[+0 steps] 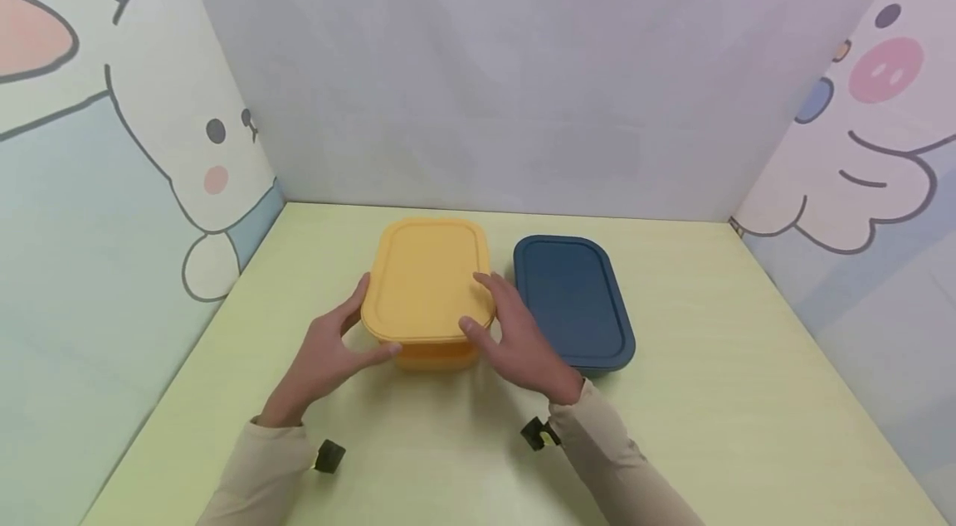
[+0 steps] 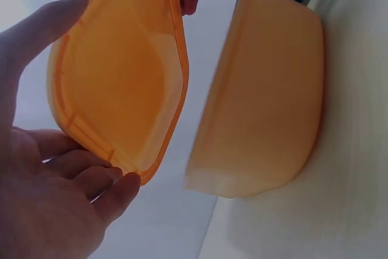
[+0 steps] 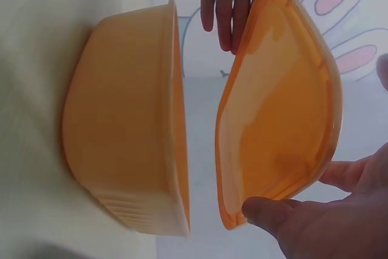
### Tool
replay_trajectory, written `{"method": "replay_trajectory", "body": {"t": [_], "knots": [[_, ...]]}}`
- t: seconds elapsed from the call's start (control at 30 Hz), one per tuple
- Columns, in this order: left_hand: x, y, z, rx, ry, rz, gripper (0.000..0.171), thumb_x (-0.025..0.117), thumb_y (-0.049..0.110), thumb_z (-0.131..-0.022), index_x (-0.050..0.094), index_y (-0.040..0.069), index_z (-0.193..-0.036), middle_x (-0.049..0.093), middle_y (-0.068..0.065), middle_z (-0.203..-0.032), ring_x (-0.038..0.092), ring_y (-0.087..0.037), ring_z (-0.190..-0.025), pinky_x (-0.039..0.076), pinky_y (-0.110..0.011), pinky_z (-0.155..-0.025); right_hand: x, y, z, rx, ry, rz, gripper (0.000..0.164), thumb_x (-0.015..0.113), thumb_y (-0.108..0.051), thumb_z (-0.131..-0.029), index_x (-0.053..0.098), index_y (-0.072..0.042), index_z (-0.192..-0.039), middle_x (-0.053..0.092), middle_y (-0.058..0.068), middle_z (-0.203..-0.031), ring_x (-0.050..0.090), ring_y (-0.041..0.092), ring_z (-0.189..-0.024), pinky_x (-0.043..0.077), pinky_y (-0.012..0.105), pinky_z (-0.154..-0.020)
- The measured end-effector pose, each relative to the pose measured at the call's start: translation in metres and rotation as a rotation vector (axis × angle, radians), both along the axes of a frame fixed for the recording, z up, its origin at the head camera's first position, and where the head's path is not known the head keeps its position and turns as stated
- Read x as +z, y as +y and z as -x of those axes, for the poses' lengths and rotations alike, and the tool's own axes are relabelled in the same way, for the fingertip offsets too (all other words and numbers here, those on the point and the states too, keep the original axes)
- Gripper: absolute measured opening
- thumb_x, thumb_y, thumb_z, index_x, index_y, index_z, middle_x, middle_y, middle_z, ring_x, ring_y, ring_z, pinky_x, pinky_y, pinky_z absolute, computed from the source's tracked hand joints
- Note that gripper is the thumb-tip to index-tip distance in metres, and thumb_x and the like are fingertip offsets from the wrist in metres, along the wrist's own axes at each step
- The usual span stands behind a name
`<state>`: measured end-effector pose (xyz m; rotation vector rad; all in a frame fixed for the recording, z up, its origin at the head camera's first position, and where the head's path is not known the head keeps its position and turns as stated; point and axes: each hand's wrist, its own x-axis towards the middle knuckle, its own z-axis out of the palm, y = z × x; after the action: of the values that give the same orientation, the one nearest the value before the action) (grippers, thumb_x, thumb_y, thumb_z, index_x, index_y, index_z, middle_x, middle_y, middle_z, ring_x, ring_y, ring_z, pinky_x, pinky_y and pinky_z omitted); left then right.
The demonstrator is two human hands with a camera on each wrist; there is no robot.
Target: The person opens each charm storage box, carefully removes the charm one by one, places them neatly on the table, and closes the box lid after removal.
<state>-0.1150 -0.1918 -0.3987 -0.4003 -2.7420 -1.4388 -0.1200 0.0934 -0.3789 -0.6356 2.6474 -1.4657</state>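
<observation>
A yellow rectangular lid (image 1: 429,281) is held over a matching yellow plastic container (image 3: 121,113), with a gap between the two in both wrist views. My left hand (image 1: 329,356) grips the lid's left side, its thumb at the near edge. The right hand (image 1: 519,343) holds the right side near the front corner. From below, the left wrist view shows the lid's orange-looking underside (image 2: 121,71), raised off the rim and tilted. The container (image 2: 260,101) stands upright on the table; its inside is mostly hidden.
Just right of the yellow container sits a dark blue container with its lid (image 1: 571,302) on. Both stand on a pale yellow-green table (image 1: 717,393). A plain pale wall (image 1: 478,94) rises behind, and cartoon-printed panels (image 1: 112,219) flank the table.
</observation>
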Motion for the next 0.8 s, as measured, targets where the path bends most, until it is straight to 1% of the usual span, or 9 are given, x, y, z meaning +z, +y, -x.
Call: {"method": "replay_trajectory", "body": {"t": [0.13,0.2,0.33,0.43,0.53,0.6,0.7,0.77,0.8], "knots": [[0.005,-0.001,-0.003,0.01,0.045,-0.02,0.104,0.083,0.034,-0.083,0.017,0.02,-0.162,0.023,-0.002,-0.168,0.041,-0.035,-0.148,0.035,-0.057,-0.119,0.003,0.001,-0.001,0.033,-0.003,0.061,0.066,0.049,-0.036,-0.105,0.022,-0.009,-0.159,0.022,0.011,-0.166,0.026,0.029,-0.154,0.034,0.054,-0.123],[0.008,-0.001,-0.004,0.023,0.059,-0.026,0.105,0.083,0.032,-0.083,0.016,0.019,-0.162,0.026,-0.002,-0.167,0.042,-0.036,-0.147,0.033,-0.06,-0.119,0.004,0.001,-0.001,0.048,-0.001,0.102,0.066,0.047,-0.035,-0.106,0.019,-0.008,-0.16,0.021,0.012,-0.166,0.026,0.029,-0.154,0.032,0.052,-0.123],[0.016,-0.001,-0.007,0.079,0.086,-0.024,0.106,0.083,0.031,-0.082,0.015,0.015,-0.163,0.039,-0.008,-0.161,0.046,-0.04,-0.143,0.032,-0.067,-0.117,0.006,0.001,-0.001,0.097,0.048,0.194,0.066,0.046,-0.03,-0.107,0.014,-0.005,-0.16,0.02,0.014,-0.166,0.025,0.029,-0.155,0.028,0.05,-0.124],[0.019,-0.002,-0.008,0.128,0.118,-0.003,0.105,0.083,0.032,-0.081,0.018,0.015,-0.162,0.043,-0.012,-0.158,0.048,-0.042,-0.14,0.034,-0.068,-0.115,0.008,0.0,0.0,0.122,0.081,0.241,0.065,0.046,-0.021,-0.107,0.012,-0.006,-0.16,0.022,0.015,-0.165,0.026,0.03,-0.155,0.027,0.051,-0.124],[0.021,-0.002,-0.008,0.166,0.166,0.01,0.102,0.084,0.033,-0.081,0.023,0.02,-0.161,0.043,-0.009,-0.159,0.045,-0.04,-0.143,0.035,-0.067,-0.115,0.01,0.0,-0.001,0.114,0.081,0.265,0.068,0.046,-0.018,-0.106,0.006,-0.01,-0.161,0.021,0.016,-0.166,0.023,0.032,-0.156,0.026,0.053,-0.124],[0.021,-0.001,-0.007,0.185,0.208,0.008,0.099,0.084,0.033,-0.08,0.026,0.026,-0.16,0.044,-0.005,-0.158,0.038,-0.035,-0.149,0.032,-0.068,-0.116,0.011,0.001,-0.002,0.092,0.079,0.28,0.074,0.048,-0.019,-0.106,0.0,-0.015,-0.162,0.022,0.017,-0.166,0.023,0.034,-0.156,0.027,0.053,-0.124],[0.02,-0.001,-0.006,0.212,0.281,-0.027,0.096,0.086,0.027,-0.078,0.032,0.033,-0.157,0.047,-0.004,-0.156,0.029,-0.029,-0.155,0.028,-0.07,-0.117,0.011,0.002,-0.003,0.073,0.108,0.315,0.08,0.05,-0.023,-0.105,-0.007,-0.02,-0.161,0.026,0.019,-0.164,0.026,0.036,-0.154,0.029,0.057,-0.123],[0.019,0.0,-0.005,0.234,0.337,-0.053,0.094,0.087,0.021,-0.077,0.036,0.034,-0.155,0.049,-0.004,-0.155,0.026,-0.025,-0.156,0.027,-0.07,-0.118,0.011,0.003,-0.003,0.064,0.147,0.338,0.082,0.051,-0.028,-0.105,-0.009,-0.021,-0.161,0.029,0.02,-0.163,0.029,0.038,-0.153,0.032,0.06,-0.122],[0.019,0.001,-0.005,0.243,0.366,-0.07,0.093,0.087,0.018,-0.076,0.038,0.033,-0.154,0.05,-0.004,-0.154,0.027,-0.023,-0.156,0.027,-0.069,-0.119,0.011,0.003,-0.003,0.063,0.165,0.35,0.082,0.051,-0.028,-0.105,-0.009,-0.021,-0.161,0.029,0.021,-0.163,0.03,0.038,-0.152,0.033,0.061,-0.12]]}}
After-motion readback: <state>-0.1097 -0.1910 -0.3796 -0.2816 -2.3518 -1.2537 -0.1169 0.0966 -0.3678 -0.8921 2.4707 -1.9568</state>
